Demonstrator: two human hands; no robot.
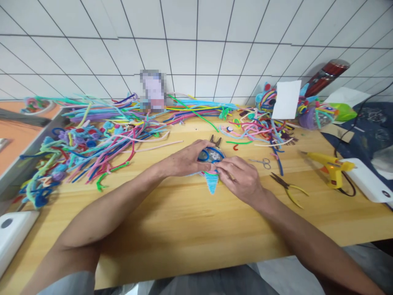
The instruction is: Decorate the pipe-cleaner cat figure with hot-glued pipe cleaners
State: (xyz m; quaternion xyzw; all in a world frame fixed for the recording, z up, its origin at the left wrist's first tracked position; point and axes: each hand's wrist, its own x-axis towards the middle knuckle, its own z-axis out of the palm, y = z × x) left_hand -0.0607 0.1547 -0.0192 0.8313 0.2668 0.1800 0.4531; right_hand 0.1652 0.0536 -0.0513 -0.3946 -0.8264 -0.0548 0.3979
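At the middle of the table, my left hand [195, 157] is closed around a clear plastic craft piece [214, 155] trimmed with pipe cleaners. A blue pipe cleaner [203, 155] curls in loops over its top. From its near side a light blue wound triangle [211, 183] points toward me, with a pink band above it. My right hand [238, 175] pinches at the blue pipe cleaner on the right side of the piece, its fingertips close to my left thumb. The fingers hide much of the piece. Just behind it, the dark jaws of a pair of pliers [215, 141] show.
Loose pipe cleaners [116, 123] cover the back and left. On the right lie small scissors [264, 163], yellow-handled pliers [288, 188] and a yellow glue gun [334, 168] beside a white box [367, 180]. A phone [153, 90] leans against the tiled wall; decorated plastic pieces [316, 116] stand back right.
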